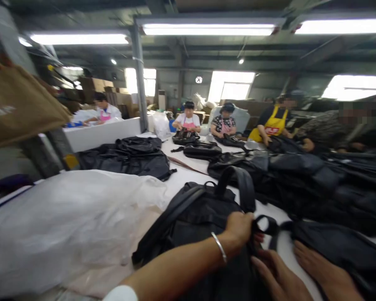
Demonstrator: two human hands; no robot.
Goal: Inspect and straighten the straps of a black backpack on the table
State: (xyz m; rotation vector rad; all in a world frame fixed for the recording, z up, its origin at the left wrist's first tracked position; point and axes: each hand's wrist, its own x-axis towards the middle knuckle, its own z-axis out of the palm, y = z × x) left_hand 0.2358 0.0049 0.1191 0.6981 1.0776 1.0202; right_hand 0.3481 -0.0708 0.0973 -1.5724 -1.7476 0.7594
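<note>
A black backpack lies on the white table before me, its padded shoulder strap looping up at the top. My left hand, below a silver bracelet, is closed on that strap near the bag's right edge. Just below it, my right hand has its fingers bent around the bag's right side, partly hidden by dark fabric. A thin black webbing loop stands out beside both hands. Farther right, another person's hand rests against a second black bag.
Crumpled white plastic sheeting covers the left side. Black bags lie behind it, and a heap of black bags fills the right. Several co-workers sit or stand along the far table. A brown bag hangs at upper left.
</note>
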